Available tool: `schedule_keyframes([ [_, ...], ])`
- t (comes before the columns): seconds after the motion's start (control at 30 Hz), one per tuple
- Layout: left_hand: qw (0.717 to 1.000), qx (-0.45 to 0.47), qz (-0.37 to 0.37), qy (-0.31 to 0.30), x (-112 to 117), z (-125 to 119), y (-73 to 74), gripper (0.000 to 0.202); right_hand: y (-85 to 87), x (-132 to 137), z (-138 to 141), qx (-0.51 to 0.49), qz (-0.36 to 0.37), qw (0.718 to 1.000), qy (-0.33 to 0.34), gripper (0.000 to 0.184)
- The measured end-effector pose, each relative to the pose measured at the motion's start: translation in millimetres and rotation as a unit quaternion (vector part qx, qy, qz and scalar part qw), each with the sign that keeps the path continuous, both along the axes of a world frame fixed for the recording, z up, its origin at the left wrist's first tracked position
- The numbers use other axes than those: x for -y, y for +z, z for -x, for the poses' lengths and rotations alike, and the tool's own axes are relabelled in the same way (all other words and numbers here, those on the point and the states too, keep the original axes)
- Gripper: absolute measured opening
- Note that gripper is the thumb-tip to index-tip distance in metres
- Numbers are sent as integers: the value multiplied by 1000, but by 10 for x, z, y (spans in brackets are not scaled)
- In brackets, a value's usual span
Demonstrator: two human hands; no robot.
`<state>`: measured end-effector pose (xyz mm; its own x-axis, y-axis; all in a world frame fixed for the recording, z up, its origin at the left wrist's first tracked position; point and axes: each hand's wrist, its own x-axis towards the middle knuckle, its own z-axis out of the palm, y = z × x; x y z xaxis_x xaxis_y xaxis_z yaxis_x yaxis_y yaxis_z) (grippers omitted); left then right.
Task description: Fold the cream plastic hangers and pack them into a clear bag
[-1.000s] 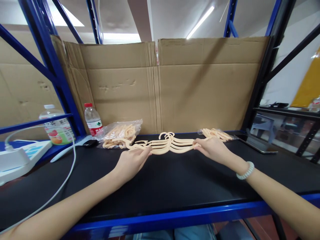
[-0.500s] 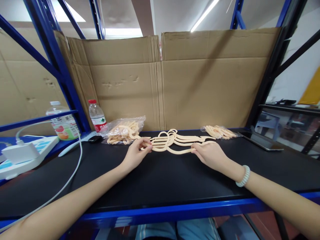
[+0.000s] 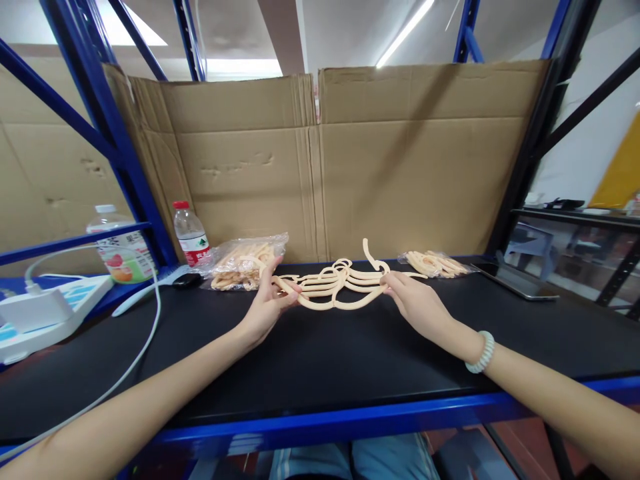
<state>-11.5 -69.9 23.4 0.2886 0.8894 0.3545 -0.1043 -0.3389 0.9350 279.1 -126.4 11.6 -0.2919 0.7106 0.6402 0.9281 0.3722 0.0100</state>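
Observation:
My left hand (image 3: 266,301) pinches one end of a cream plastic clothes hanger (image 3: 353,305). My right hand (image 3: 417,303) closes its fingertips on the opposite end. The hanger's lower edge bows toward me, with a joint-like spot at its middle. A curved, hook-shaped cream end (image 3: 369,255) sticks up beside my right fingertips. Just behind and partly under it lies a stack of similar cream hangers (image 3: 320,289), overlapping so that their separate outlines are hard to tell.
Clear bags of cream hanger pieces lie left (image 3: 240,263) and right (image 3: 435,263). A red-capped bottle (image 3: 191,237), a power strip (image 3: 85,303) with a white cable and a dark flat device (image 3: 520,283) also rest on the black tabletop (image 3: 320,373). Cardboard (image 3: 240,167) walls the back.
The hanger's right end has tilted up, so its hooked tip now stands above my right hand. My left fingers have spread and lifted around its left end.

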Motion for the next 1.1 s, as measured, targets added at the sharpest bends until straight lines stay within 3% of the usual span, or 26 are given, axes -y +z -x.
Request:
schedule_keyframes([
  [0.23, 999, 18, -2, -28, 9, 3, 14, 106, -23, -81, -48, -134, 46, 981, 134, 13],
  [0.4, 999, -27, -25, -32, -5, 14, 34, 106, -57, -88, -37, -180, 113, 969, 127, 12],
  [0.6, 996, 27, -3, -80, -5, 42, 35, 114, -93, -99, -26, -195, 151, 958, 143, 16],
  [0.77, 996, 49, 1, -79, -16, 77, 53, 120, -107, -119, -32, -244, 168, 937, 186, 40],
  [0.97, 995, 80, 0, -52, -34, 89, 83, 119, -78, -124, -11, -245, 152, 939, 185, 26],
  [1.1, 997, 78, -10, -13, -61, 84, 43, 105, -85, -156, -40, -308, 159, 922, 174, 25],
])
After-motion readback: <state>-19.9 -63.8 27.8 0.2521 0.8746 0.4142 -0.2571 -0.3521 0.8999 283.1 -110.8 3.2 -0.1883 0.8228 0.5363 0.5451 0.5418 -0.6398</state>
